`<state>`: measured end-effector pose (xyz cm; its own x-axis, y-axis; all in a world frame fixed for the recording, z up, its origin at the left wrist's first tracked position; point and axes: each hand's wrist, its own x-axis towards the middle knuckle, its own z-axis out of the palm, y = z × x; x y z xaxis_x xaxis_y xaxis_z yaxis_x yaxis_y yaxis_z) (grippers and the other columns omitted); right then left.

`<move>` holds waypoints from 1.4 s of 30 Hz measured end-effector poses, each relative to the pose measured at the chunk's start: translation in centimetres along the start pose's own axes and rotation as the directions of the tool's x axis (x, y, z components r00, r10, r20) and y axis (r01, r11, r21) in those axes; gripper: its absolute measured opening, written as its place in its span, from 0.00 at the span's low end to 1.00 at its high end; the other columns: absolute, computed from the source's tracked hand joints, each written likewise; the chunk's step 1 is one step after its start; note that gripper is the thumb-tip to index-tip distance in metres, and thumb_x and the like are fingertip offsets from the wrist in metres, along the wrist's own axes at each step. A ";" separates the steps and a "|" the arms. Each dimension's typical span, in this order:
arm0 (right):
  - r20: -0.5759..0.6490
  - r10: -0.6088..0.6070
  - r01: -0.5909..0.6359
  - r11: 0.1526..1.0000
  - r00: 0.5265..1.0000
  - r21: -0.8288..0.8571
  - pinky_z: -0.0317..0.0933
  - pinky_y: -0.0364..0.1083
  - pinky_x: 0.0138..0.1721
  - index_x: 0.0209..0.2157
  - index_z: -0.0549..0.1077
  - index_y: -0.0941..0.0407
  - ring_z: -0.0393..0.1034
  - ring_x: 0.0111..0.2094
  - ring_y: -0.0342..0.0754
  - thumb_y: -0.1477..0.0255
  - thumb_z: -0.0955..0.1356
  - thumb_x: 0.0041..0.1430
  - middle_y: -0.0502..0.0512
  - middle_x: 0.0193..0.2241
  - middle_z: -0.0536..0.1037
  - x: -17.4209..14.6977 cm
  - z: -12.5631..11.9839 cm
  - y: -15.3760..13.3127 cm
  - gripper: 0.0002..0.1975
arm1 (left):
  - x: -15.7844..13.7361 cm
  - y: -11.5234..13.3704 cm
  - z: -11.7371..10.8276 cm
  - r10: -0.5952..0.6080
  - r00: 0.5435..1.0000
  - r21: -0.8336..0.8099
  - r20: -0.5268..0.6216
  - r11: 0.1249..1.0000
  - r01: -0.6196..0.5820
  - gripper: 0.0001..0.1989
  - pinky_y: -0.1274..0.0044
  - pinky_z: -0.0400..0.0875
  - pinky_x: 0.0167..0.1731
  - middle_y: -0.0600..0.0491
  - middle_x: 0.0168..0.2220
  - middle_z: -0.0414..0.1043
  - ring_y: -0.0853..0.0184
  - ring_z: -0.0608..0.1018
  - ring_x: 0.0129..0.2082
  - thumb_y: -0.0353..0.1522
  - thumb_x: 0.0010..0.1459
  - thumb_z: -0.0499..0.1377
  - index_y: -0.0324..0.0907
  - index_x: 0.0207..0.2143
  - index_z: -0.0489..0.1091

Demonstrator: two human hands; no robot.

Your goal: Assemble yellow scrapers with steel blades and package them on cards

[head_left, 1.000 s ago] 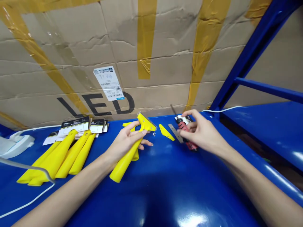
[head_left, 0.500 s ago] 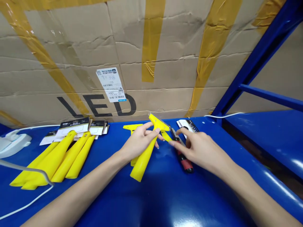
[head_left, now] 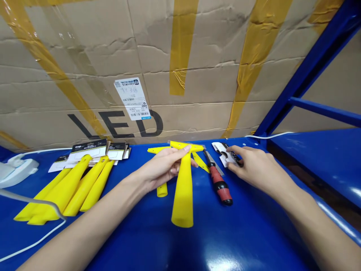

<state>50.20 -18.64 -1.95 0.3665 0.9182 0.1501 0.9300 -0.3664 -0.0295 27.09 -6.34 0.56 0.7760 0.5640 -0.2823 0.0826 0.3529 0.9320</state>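
My left hand (head_left: 166,165) is closed around the neck of a yellow scraper (head_left: 182,195), its thumb on the front below the wide head. The handle points down toward me. Behind that hand, a second yellow scraper (head_left: 162,190) lies on the blue table, partly hidden. My right hand (head_left: 254,165) has its fingers closed at the right edge of a black-and-white packaging card (head_left: 224,160); its fingertips partly cover the card. Between my hands lie a screwdriver-like tool with a red-and-black handle (head_left: 221,188) and a flat yellow strip (head_left: 200,162).
Several yellow scraper handles (head_left: 56,195) with black-and-white cards (head_left: 87,152) lie at the left. Beside them are a white plastic device (head_left: 19,171) and a white cable (head_left: 42,239). A taped cardboard box (head_left: 203,105) stands behind; a blue metal post (head_left: 304,71) rises at the right.
My right hand has moved right, away from the red-and-black tool, to the packaging card. My left hand has turned the yellow scraper so its head is nearly level and its handle points toward me.
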 end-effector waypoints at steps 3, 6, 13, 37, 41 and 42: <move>0.006 -0.006 0.006 0.999 1.000 -0.034 0.58 0.50 0.33 0.51 0.77 0.52 0.77 0.42 0.61 0.68 0.62 0.63 0.60 0.42 0.82 0.1 -0.3 -0.1 0.18 | 0.0 0.4 0.1 -0.044 0.999 -0.183 -0.001 0.982 0.043 0.15 0.86 0.60 0.17 0.50 0.23 0.73 0.78 0.66 0.18 0.35 0.65 0.62 0.33 0.33 0.81; -0.010 0.042 -0.043 0.998 0.999 -0.049 0.58 0.50 0.33 0.46 0.79 0.54 0.78 0.40 0.61 0.70 0.60 0.64 0.62 0.40 0.83 0.2 -0.5 0.0 0.18 | 0.0 0.7 0.2 -0.075 0.997 -0.306 -0.036 0.950 0.060 0.12 0.84 0.72 0.25 0.44 0.32 0.80 0.71 0.78 0.28 0.32 0.67 0.59 0.33 0.39 0.81; -0.180 0.139 -0.142 0.990 0.974 -0.007 0.48 0.48 0.27 0.35 0.76 0.53 0.72 0.28 0.57 0.65 0.66 0.62 0.58 0.26 0.78 0.0 -1.1 0.9 0.09 | 0.2 -0.2 -0.4 0.026 0.994 -0.459 -0.107 0.886 -0.072 0.09 0.87 0.69 0.21 0.43 0.34 0.80 0.79 0.70 0.19 0.28 0.65 0.61 0.33 0.32 0.77; 0.226 0.002 -0.225 -0.074 0.974 0.971 0.66 0.44 0.30 0.44 0.67 0.50 0.74 0.28 0.47 0.63 0.83 0.36 0.48 0.31 0.79 -1.5 -1.0 -5.9 0.35 | -0.6 -0.8 -1.3 0.310 0.845 -0.393 -0.436 0.779 -0.488 0.07 0.83 0.69 0.30 0.44 0.38 0.80 0.76 0.74 0.27 0.29 0.61 0.65 0.34 0.41 0.75; 0.277 -0.115 -0.290 -0.117 0.954 0.950 0.67 0.44 0.33 0.56 0.67 0.52 0.75 0.30 0.46 0.64 0.81 0.45 0.51 0.32 0.82 -1.9 -0.9 -6.5 0.38 | -0.7 -0.7 -1.3 0.351 0.827 -0.378 -0.440 0.763 -0.525 0.07 0.82 0.68 0.31 0.45 0.38 0.80 0.75 0.74 0.28 0.29 0.61 0.65 0.34 0.41 0.75; 0.270 -0.123 -0.284 -0.112 0.955 0.952 0.67 0.43 0.33 0.55 0.69 0.53 0.75 0.30 0.45 0.65 0.81 0.46 0.52 0.32 0.83 -1.9 -0.9 -6.6 0.35 | -0.8 -0.7 -1.3 0.353 0.824 -0.377 -0.442 0.761 -0.528 0.07 0.82 0.69 0.32 0.45 0.39 0.80 0.75 0.74 0.28 0.29 0.61 0.65 0.35 0.41 0.75</move>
<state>43.36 -18.16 -1.14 0.2427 0.9627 -0.1196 -0.1813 -0.0761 -0.9805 25.65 -6.06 -0.17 0.3923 0.9198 -0.0040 -0.5825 0.2518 0.7728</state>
